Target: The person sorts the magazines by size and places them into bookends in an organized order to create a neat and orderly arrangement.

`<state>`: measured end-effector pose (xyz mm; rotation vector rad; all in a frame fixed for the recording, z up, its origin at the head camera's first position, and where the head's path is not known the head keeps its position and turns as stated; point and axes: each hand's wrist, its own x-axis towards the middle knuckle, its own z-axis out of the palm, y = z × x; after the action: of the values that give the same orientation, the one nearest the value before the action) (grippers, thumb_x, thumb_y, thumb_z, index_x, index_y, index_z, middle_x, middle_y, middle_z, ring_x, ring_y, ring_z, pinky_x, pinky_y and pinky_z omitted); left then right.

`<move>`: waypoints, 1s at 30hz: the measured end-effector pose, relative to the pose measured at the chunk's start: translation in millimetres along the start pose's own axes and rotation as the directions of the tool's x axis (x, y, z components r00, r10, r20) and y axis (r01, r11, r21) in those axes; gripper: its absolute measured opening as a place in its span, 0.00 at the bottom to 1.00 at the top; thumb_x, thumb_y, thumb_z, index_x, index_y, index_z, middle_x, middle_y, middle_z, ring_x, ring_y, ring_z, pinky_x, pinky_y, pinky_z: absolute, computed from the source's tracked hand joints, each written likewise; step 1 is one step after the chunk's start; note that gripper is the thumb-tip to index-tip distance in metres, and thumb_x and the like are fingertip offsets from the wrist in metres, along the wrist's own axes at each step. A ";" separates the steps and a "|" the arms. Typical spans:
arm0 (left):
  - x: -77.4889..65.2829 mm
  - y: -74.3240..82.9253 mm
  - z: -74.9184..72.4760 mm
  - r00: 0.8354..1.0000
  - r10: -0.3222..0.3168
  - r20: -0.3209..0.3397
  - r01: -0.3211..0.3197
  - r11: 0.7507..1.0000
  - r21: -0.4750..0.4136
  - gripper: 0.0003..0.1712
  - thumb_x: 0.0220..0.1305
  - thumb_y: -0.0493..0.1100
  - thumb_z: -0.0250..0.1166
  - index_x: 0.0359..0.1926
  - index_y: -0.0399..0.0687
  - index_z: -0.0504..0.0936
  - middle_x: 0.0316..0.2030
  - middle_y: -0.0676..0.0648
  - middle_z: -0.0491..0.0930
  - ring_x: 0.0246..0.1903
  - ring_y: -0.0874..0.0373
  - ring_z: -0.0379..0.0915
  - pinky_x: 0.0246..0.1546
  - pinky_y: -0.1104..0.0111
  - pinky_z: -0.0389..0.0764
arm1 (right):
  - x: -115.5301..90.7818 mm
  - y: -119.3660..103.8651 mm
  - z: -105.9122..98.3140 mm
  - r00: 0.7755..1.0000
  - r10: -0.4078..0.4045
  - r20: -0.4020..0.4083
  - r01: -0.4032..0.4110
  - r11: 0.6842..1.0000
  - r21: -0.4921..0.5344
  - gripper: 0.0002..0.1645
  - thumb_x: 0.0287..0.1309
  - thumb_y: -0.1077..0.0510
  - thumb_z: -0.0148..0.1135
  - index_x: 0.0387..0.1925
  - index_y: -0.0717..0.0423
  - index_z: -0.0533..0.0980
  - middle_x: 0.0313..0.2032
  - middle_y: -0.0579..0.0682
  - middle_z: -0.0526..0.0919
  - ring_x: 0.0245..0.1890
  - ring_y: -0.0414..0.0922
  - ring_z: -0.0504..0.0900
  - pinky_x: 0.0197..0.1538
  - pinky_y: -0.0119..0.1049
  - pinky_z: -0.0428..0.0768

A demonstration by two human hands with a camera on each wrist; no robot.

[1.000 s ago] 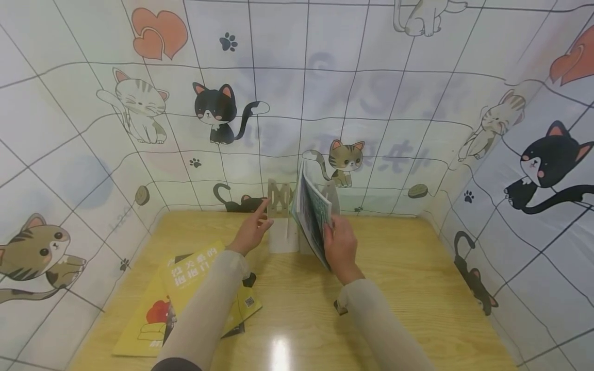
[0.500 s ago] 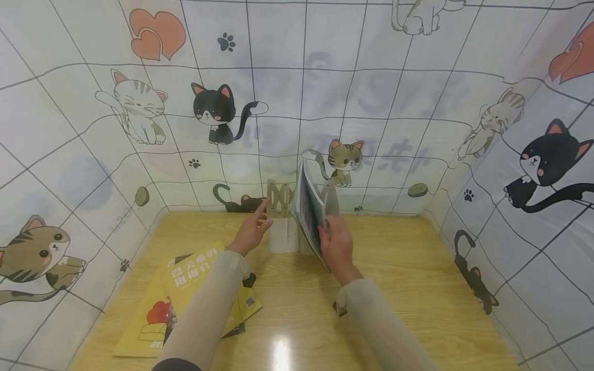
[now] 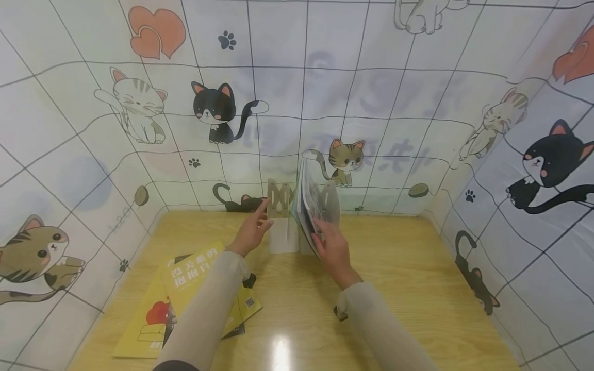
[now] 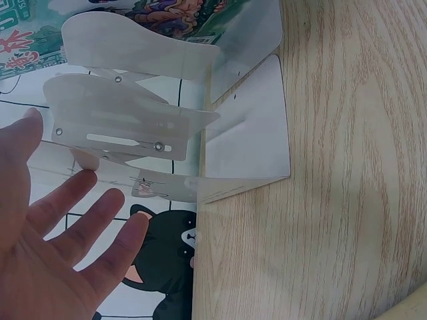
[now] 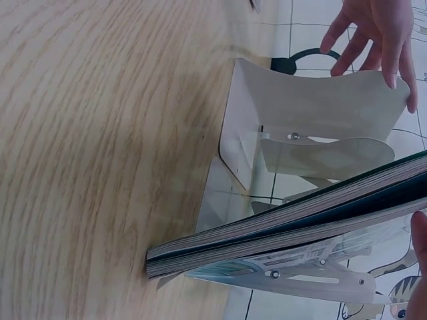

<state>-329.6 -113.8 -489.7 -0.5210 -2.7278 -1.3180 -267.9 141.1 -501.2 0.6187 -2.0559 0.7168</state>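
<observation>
flat books [image 3: 187,281] are lying in an overlapping pile on the left of the table [image 3: 417,288]. the left hand [image 3: 250,232], fingers spread apart, is touching the left end plate [image 5: 327,100] of the rack [image 3: 284,237]. the upright books [image 5: 287,217] are standing slightly tilted in the rack's right part, jutting toward the person. the right hand [image 3: 336,252] is resting loosely extended fingers against their right side.

Head view: bright, soft, fairly even light; pic slightly hazy, low contrast. Strong glare spot on tabletop [image 3: 394,319], bottom ctr. Wide-angle stretch: grid lines on wall covering [image 3: 278,46] splay twd edges. L wrist view: cooler, greyer, w/ faint soft shadow on bookend [image 4: 257,137] base. R wrist view: also cool; books [image 5: 320,199] fairly sharp.
</observation>
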 end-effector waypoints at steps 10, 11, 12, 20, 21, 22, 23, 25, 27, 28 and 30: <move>0.4 1.6 -0.9 1.000 -0.011 0.005 0.011 1.000 -0.008 0.36 0.74 0.47 0.55 0.77 0.63 0.50 0.58 0.36 0.73 0.51 0.41 0.75 0.51 0.47 0.75 | -4.0 0.7 -2.5 0.999 -0.021 0.028 0.021 0.999 0.025 0.21 0.64 0.56 0.62 0.57 0.59 0.74 0.41 0.54 0.79 0.33 0.47 0.78 0.31 0.39 0.81; 0.1 2.0 -1.0 1.000 -0.011 0.004 0.012 1.000 -0.006 0.36 0.74 0.47 0.55 0.77 0.63 0.49 0.58 0.36 0.73 0.51 0.41 0.75 0.50 0.47 0.75 | -4.5 1.2 -2.7 0.999 -0.019 0.030 0.018 1.000 0.022 0.21 0.66 0.55 0.61 0.57 0.58 0.74 0.42 0.54 0.80 0.33 0.47 0.78 0.31 0.39 0.81; -0.2 2.3 -1.2 1.000 -0.013 0.004 0.013 1.000 -0.005 0.36 0.74 0.47 0.55 0.77 0.63 0.49 0.58 0.36 0.73 0.51 0.41 0.75 0.50 0.47 0.75 | -5.1 1.9 -2.9 0.999 -0.017 0.031 0.016 1.000 0.023 0.21 0.66 0.55 0.60 0.57 0.58 0.74 0.42 0.54 0.80 0.33 0.47 0.79 0.32 0.39 0.81; -1.2 2.4 -1.7 1.000 -0.015 0.003 0.015 1.000 -0.001 0.37 0.74 0.47 0.55 0.77 0.62 0.49 0.58 0.35 0.73 0.51 0.40 0.75 0.50 0.46 0.75 | -5.5 11.1 -5.4 1.000 -0.010 0.011 0.010 0.999 -0.032 0.22 0.61 0.58 0.64 0.55 0.61 0.74 0.44 0.57 0.80 0.38 0.51 0.79 0.40 0.47 0.80; -1.1 2.1 -1.6 1.000 -0.016 0.003 0.016 1.000 0.000 0.37 0.74 0.47 0.55 0.77 0.62 0.49 0.58 0.35 0.73 0.51 0.40 0.75 0.50 0.46 0.75 | -5.6 12.8 -5.6 1.000 -0.002 0.010 0.003 0.999 -0.043 0.23 0.59 0.59 0.65 0.55 0.61 0.74 0.45 0.57 0.79 0.40 0.52 0.79 0.41 0.47 0.80; -0.9 1.8 -1.5 1.000 -0.016 0.003 0.016 1.000 0.000 0.37 0.74 0.47 0.55 0.77 0.63 0.49 0.58 0.35 0.73 0.51 0.40 0.75 0.50 0.46 0.75 | -5.8 14.5 -5.9 1.000 0.008 0.013 -0.007 0.999 -0.053 0.23 0.58 0.59 0.66 0.54 0.61 0.74 0.45 0.57 0.79 0.41 0.53 0.79 0.42 0.47 0.80; -0.8 1.4 -1.3 1.000 -0.016 0.003 0.016 1.000 0.000 0.37 0.74 0.47 0.55 0.77 0.63 0.49 0.58 0.36 0.73 0.51 0.40 0.75 0.50 0.46 0.75 | -6.1 16.4 -6.3 1.000 0.022 0.018 -0.020 0.998 -0.067 0.23 0.57 0.60 0.67 0.54 0.61 0.74 0.46 0.57 0.79 0.43 0.53 0.78 0.44 0.48 0.80; -0.5 0.6 -1.0 1.000 -0.012 0.004 0.012 1.000 0.001 0.37 0.74 0.47 0.54 0.77 0.62 0.49 0.58 0.36 0.73 0.51 0.40 0.75 0.50 0.46 0.75 | -6.7 20.4 -7.6 0.998 0.060 0.029 -0.057 0.994 -0.090 0.25 0.56 0.61 0.68 0.55 0.60 0.74 0.48 0.57 0.78 0.48 0.54 0.77 0.49 0.48 0.79; -0.2 -0.1 -0.8 1.000 -0.004 0.003 0.004 1.000 0.004 0.37 0.74 0.47 0.54 0.77 0.62 0.49 0.58 0.35 0.73 0.50 0.40 0.75 0.50 0.46 0.75 | -7.1 24.5 -9.4 0.993 0.109 0.043 -0.104 0.989 -0.102 0.25 0.56 0.61 0.69 0.56 0.60 0.74 0.50 0.57 0.77 0.50 0.54 0.76 0.51 0.48 0.77; -0.2 -0.4 -0.7 1.000 0.000 0.002 0.000 1.000 0.004 0.37 0.74 0.47 0.54 0.77 0.61 0.49 0.58 0.35 0.73 0.50 0.40 0.75 0.50 0.46 0.75 | -7.0 26.9 -10.3 0.990 0.134 0.050 -0.128 0.986 -0.106 0.26 0.56 0.61 0.68 0.56 0.60 0.74 0.52 0.58 0.76 0.52 0.55 0.74 0.54 0.50 0.76; -0.2 -0.6 -0.7 1.000 0.007 0.001 -0.007 1.000 0.003 0.37 0.74 0.47 0.54 0.77 0.61 0.49 0.58 0.35 0.73 0.50 0.40 0.75 0.50 0.46 0.75 | -6.2 32.8 -11.8 0.981 0.184 0.065 -0.176 0.978 -0.112 0.28 0.57 0.60 0.68 0.59 0.61 0.72 0.55 0.59 0.73 0.56 0.56 0.71 0.57 0.51 0.73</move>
<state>-329.7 -114.8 -489.8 -0.5299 -2.7257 -1.3122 -279.5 173.5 -509.4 0.4081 -2.2238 0.6913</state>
